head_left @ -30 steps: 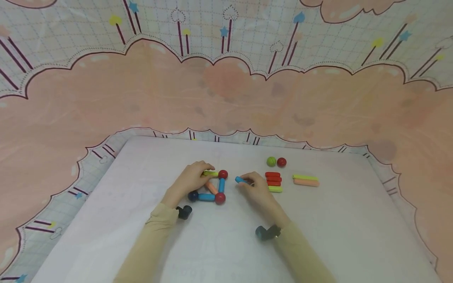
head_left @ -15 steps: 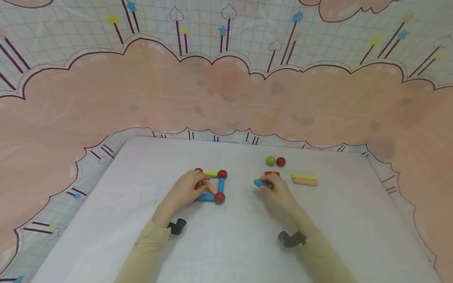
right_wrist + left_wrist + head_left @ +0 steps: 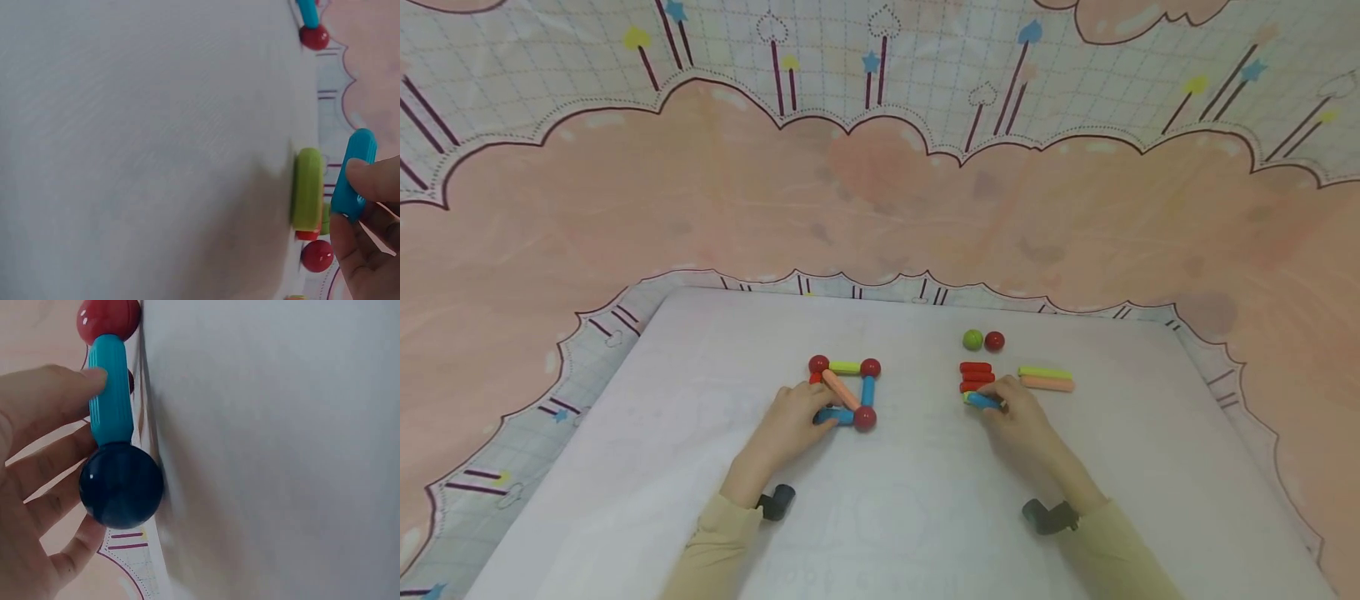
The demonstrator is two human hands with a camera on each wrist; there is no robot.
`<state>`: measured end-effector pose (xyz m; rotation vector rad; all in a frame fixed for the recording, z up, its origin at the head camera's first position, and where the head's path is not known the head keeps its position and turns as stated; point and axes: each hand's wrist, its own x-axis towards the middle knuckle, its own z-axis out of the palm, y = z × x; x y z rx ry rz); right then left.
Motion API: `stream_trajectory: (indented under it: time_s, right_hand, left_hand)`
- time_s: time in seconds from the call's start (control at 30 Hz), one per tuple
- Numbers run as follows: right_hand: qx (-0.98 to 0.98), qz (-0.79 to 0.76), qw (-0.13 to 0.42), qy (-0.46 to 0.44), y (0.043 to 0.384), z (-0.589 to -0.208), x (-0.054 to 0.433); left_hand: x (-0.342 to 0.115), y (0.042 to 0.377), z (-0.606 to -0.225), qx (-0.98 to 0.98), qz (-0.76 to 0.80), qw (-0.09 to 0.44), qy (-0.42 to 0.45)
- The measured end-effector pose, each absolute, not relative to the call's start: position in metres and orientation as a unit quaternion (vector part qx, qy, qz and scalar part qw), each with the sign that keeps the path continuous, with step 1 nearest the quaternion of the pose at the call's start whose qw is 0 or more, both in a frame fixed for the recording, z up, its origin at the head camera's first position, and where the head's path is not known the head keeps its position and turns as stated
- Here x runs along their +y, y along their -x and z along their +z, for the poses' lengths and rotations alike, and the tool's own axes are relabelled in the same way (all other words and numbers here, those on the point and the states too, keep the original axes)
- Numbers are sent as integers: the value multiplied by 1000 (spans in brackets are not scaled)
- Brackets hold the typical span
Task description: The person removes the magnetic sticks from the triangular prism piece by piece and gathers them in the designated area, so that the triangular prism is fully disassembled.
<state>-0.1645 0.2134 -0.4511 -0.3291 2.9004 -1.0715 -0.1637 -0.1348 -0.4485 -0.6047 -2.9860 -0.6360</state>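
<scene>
My left hand (image 3: 792, 425) is at the near-left corner of a flat frame made of building sticks and balls. Its thumb and fingers pinch the near blue stick (image 3: 112, 394), beside a dark blue ball (image 3: 122, 485) that the hand hides in the head view. Red balls (image 3: 865, 418) mark the other corners, joined by a yellow-green stick (image 3: 844, 367), a right-hand blue stick (image 3: 868, 392) and a partly covered red stick (image 3: 815, 378). An orange stick (image 3: 841, 390) crosses diagonally. My right hand (image 3: 1021, 418) pinches a loose blue stick (image 3: 355, 175) just over a yellow-green stick (image 3: 307, 189).
Red sticks (image 3: 976, 367) lie stacked in a row just beyond my right hand. Behind them sit a green ball (image 3: 973, 340) and a loose red ball (image 3: 995, 341). Further right, a yellow-green stick (image 3: 1045, 372) lies against an orange one (image 3: 1047, 384). Everything rests on a white table (image 3: 910, 517).
The right hand has carried its blue stick rightward, away from the frame to the row of loose sticks. The left hand has slid from the far yellow-green stick down to the near blue one.
</scene>
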Motion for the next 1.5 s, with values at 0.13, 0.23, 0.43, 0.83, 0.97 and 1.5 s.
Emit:
stream_trajectory:
  time_s: [0.13,0.23,0.43,0.83,0.97,1.5]
  right_hand:
    - [941,-320,26,103,165,-454,215]
    - [949,-296,30,106,165,-457,215]
    - [961,-255,27,106,166,-462,217]
    - [964,-243,31,102,165,-465,218]
    - [965,-243,27,95,166,-464,218]
    - [968,-246,16,57,168,-460,219]
  left_hand:
    - [-133,163,-451,-959,-210,15,189]
    - [-132,163,-452,-960,-210,12,186]
    - [-131,163,-452,-961,-209,6,180]
    - [-128,161,-452,-958,-226,-3,176]
    - [-126,159,-451,-957,-231,-9,176]
    - [-112,153,-455,-942,-254,6,221]
